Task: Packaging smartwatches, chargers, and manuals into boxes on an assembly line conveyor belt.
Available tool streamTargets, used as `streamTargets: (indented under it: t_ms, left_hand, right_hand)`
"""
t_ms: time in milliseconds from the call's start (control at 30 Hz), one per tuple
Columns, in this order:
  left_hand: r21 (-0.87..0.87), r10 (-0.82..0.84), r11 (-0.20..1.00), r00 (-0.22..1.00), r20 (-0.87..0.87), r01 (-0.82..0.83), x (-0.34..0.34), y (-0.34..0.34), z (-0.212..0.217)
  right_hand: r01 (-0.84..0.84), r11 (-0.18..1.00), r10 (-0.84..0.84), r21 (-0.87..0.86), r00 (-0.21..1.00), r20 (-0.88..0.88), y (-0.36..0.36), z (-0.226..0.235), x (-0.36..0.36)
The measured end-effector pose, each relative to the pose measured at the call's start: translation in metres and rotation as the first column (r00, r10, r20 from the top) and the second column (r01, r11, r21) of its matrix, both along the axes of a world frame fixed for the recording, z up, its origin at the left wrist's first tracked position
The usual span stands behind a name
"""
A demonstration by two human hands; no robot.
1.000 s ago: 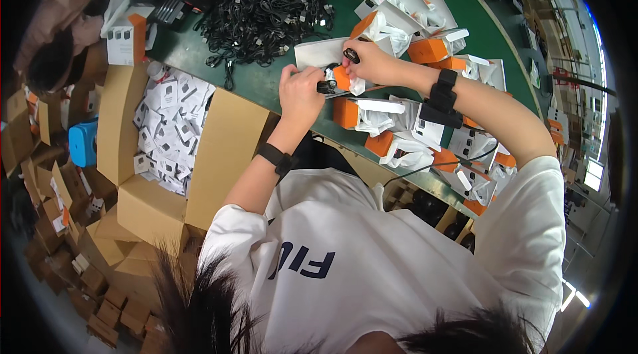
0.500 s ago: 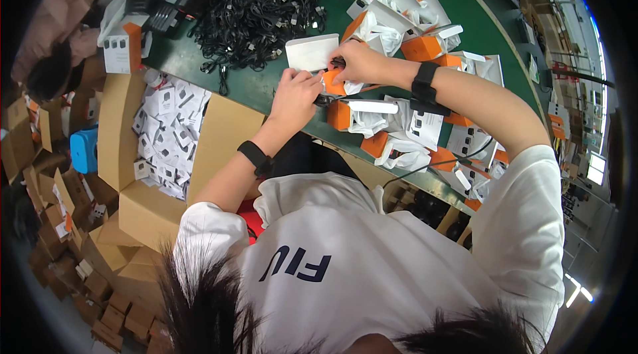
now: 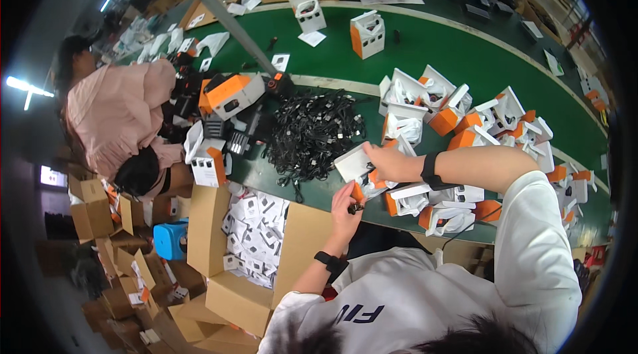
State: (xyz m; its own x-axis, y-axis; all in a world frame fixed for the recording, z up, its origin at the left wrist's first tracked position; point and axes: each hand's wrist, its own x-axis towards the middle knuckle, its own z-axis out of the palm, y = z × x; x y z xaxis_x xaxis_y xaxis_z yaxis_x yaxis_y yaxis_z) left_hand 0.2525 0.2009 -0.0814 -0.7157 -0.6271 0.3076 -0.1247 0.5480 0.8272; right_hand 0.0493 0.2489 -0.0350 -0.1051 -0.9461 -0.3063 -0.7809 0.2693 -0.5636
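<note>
I'm logging a shift: my view is swinging up and left, now taking in a co-worker [image 3: 119, 105] at far left and more green table [image 3: 259, 184]. The hands, bunched together over the box half a second ago, are now sitting farther apart around it.

The right hand [image 3: 393, 164] is reaching in from the right to the far side of the open orange-and-white box [image 3: 359, 192], its thumb side resting beside the raised white lid [image 3: 349, 164]. Its fingers are curling, partly closed; I can't tell what they're gripping.

The left hand [image 3: 342, 214] is staying at the near left, fingers bending up against the orange end, half closed. A small black piece [image 3: 355, 208] is showing at its fingers; I can't tell whether it's being gripped or just touched.

So I'm reading this as work on the box continuing: it's lying at the near table edge, lid standing open, both hands busy at it.

Around it: the black cable pile [image 3: 312, 131] is lying just left, open boxes [image 3: 450, 221] are crowding the right, and a carton [image 3: 302, 237] of leaflets [image 3: 258, 234] is standing near left.
</note>
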Motion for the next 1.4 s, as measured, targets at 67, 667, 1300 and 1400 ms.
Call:
streamTargets:
  t_ms: [67, 667, 1300, 1400]
  left_hand:
    - [-0.104, -0.042, 0.994, 0.999, 0.003, 0.042, -0.005, 0.001, -0.002]
    - [0.363, 0.175, 0.926, 0.972, -0.158, -0.107, 0.002, 0.012, -0.012]
    - [-0.252, -0.177, 0.953, 0.984, -0.014, 0.167, -0.005, -0.026, -0.013]
    - [-0.155, -0.214, 0.965, 0.977, -0.007, 0.210, -0.005, -0.032, -0.015]
  right_hand:
    - [-0.060, 0.975, 0.039, -0.212, 0.994, -0.101, 0.007, 0.010, 0.006]
    - [-0.366, 0.930, 0.365, -0.036, 0.905, 0.217, 0.007, 0.016, -0.026]
    - [-0.644, 0.764, 0.645, -0.040, 0.764, 0.004, -0.017, 0.012, -0.017]
    - [-0.621, 0.784, 0.620, 0.003, 0.784, 0.012, -0.013, 0.011, -0.012]
